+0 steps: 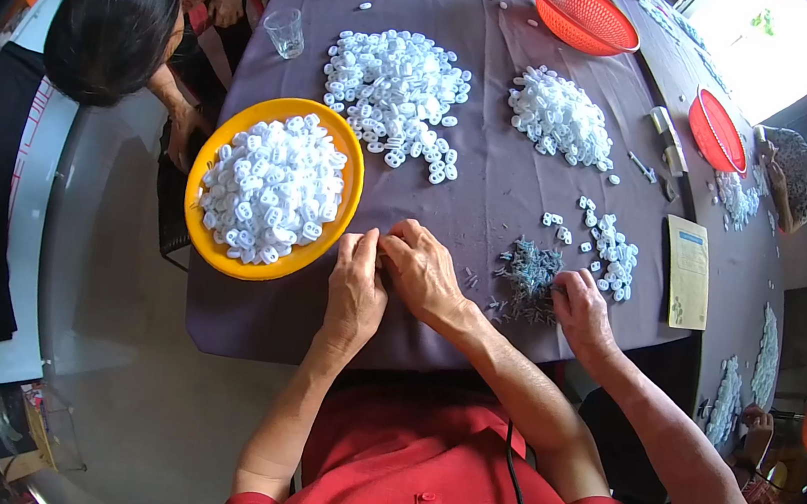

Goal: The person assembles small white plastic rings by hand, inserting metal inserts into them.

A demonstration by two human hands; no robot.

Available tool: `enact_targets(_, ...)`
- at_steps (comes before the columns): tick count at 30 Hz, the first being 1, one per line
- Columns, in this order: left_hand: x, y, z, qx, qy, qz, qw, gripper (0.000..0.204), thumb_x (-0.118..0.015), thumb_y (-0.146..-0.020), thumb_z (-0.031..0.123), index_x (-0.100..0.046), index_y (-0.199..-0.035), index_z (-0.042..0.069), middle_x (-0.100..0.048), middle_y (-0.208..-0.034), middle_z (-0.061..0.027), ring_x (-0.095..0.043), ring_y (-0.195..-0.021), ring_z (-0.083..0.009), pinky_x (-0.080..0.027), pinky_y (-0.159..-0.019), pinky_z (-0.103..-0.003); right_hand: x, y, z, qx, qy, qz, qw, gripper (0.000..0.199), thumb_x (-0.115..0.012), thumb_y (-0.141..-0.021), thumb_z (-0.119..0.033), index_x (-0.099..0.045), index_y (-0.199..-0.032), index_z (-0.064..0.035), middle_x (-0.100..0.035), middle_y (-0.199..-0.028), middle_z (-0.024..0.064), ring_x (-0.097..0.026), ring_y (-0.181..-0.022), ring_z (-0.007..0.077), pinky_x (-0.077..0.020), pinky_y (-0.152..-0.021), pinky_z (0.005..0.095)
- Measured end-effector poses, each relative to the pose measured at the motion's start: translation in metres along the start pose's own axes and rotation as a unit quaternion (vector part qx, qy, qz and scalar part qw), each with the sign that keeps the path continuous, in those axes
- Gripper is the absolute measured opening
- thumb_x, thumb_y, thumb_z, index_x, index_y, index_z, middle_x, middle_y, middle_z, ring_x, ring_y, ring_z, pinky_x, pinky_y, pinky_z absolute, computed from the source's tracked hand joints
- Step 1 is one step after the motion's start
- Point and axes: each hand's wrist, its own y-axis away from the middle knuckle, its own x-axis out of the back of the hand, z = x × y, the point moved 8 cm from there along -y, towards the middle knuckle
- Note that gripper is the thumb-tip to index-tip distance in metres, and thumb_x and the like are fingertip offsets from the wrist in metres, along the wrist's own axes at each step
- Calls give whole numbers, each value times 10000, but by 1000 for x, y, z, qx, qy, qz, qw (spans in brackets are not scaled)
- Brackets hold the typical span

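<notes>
Head view: left hand (356, 282) and right hand (421, 269) pressed together, pinching a small part, apparently mid-assembly; next, drop into near-left yellow bowl (211, 259).

The person's left hand (357, 282) and right hand (424, 273) meet fingertip to fingertip at the near edge of a table covered in grey-purple cloth (490, 202) — whatever they pinch is too small to tell. Just left of them sits a round yellow plastic bowl (218, 154) heaped with small white plastic pieces (274, 186). A co-worker's hand (582, 312) rests beside a small heap of grey metal pins (530, 273), near the right hand. Farther back lie two loose piles of white pieces (395, 90).
</notes>
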Motion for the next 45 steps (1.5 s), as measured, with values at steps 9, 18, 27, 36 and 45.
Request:
enact_targets(9, -5, -2, 0, 31, -19, 15, 999, 338, -498, -840, -33, -453, -1174, -72, -478, -1015, -224, -549, -907, -391, -480, -769, -426, -3, -6, 4, -52, -4, -14, 999, 179, -610, -764, -87, -627, -935, -37, -577, -894, 140, -590, -841, 327, -501, -713, 407)
enact_targets(18, -4, -3, -3, 36, 28, 77, 996, 212, -487, -902, 68, -567, -1074, -28, -548, -925, -188, -565, -861, -346, -463, -747, -405, -4, -7, 11, -74, -40, 9, 996, 111, -590, -785, -95, -612, -878, -39, -567, -828, 149, -575, -802, 349, -484, -696, 431)
enact_targets(27, 0, -6, -6, 43, 81, 80, 993, 204, -481, -911, 59, -579, -1077, -7, -560, -931, -180, -569, -855, -327, -463, -761, -391, -1, -10, 7, -65, -54, 34, 996, 90, -560, -798, -105, -545, -866, -49, -556, -795, 182, -570, -733, 392, -472, -634, 473)
enact_targets(36, -17, -3, -15, 66, 160, 117, 978, 197, -468, -918, 47, -581, -1065, -18, -560, -920, -134, -574, -835, -231, -472, -749, -319, 3, -6, 30, -192, -161, 6, 968, 153, -550, -777, -44, -601, -920, -24, -643, -871, 206, -640, -830, 367, -511, -712, 408)
enact_targets(45, -4, -4, -4, 56, 181, 136, 972, 226, -454, -923, 31, -563, -1110, -33, -561, -956, -145, -583, -846, -252, -482, -735, -332, 12, -16, 15, -181, -174, -1, 968, 126, -518, -826, -17, -587, -931, -3, -646, -755, 184, -663, -675, 268, -516, -595, 346)
